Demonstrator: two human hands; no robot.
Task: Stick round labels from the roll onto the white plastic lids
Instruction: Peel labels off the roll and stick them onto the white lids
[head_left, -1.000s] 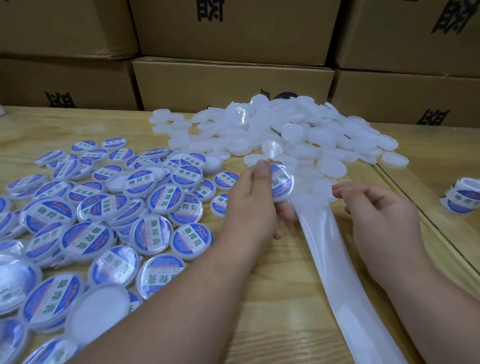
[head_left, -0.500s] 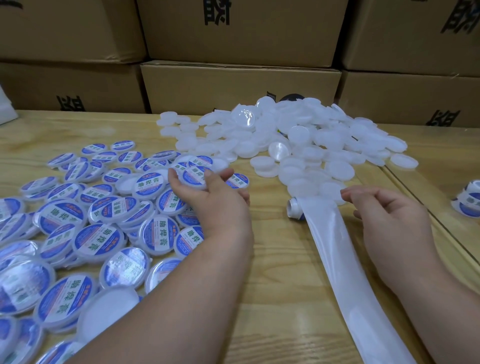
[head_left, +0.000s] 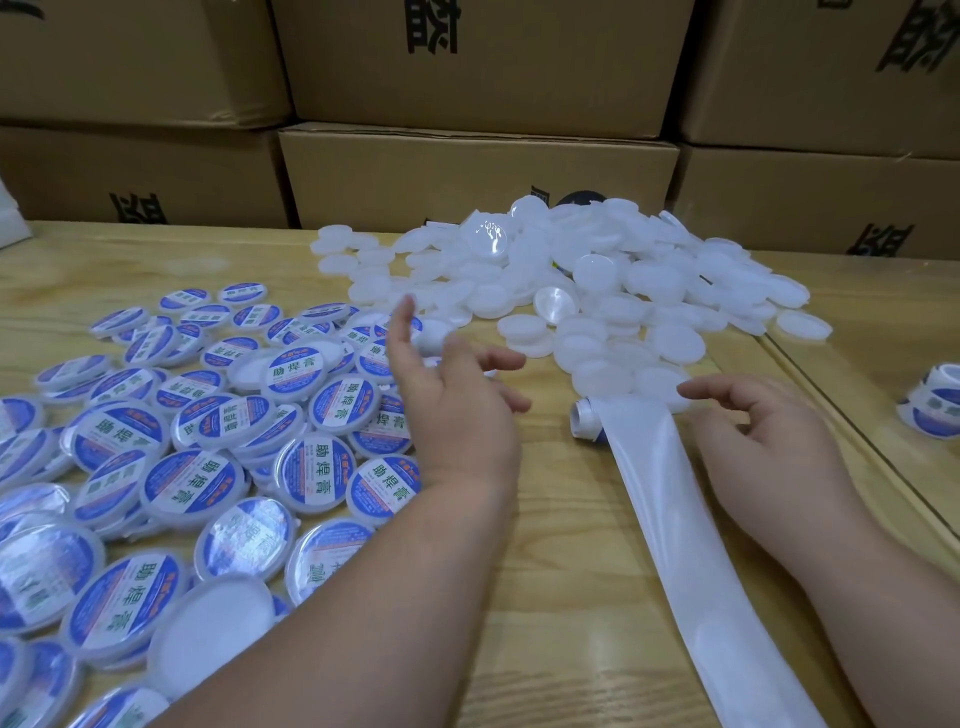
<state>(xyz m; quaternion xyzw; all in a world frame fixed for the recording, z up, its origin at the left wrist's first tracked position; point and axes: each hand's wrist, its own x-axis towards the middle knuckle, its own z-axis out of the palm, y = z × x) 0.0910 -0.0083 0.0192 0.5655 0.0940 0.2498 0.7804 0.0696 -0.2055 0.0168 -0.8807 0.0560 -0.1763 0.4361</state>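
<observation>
A wooden bench (head_left: 597, 597) seen from above, stacked cardboard boxes (head_left: 467, 171) along its far edge. Labelled lids (head_left: 197, 483), blue and white, cover the bench's left side; a heap of plain white plastic lids (head_left: 597, 280) fills the far middle. A white backing strip (head_left: 670, 519) runs from the near right edge up to a small label roll (head_left: 589, 421) at the foot of the heap. A second roll (head_left: 935, 405) sits near the right edge.

The left hand (head_left: 457, 405) hovers between the two piles, fingers spread and relaxed, holding nothing; whether a fingertip brushes a lid cannot be told. The right hand (head_left: 763, 431) hangs just right of the strip, fingers loosely curled and empty, fingertips close to the nearest plain lids.

The step in hand appears to be fetching the next plain lid. It would go best by taking one from the heap's near edge, flat face up, peeling the next label cleanly, centring it and smoothing outward.
</observation>
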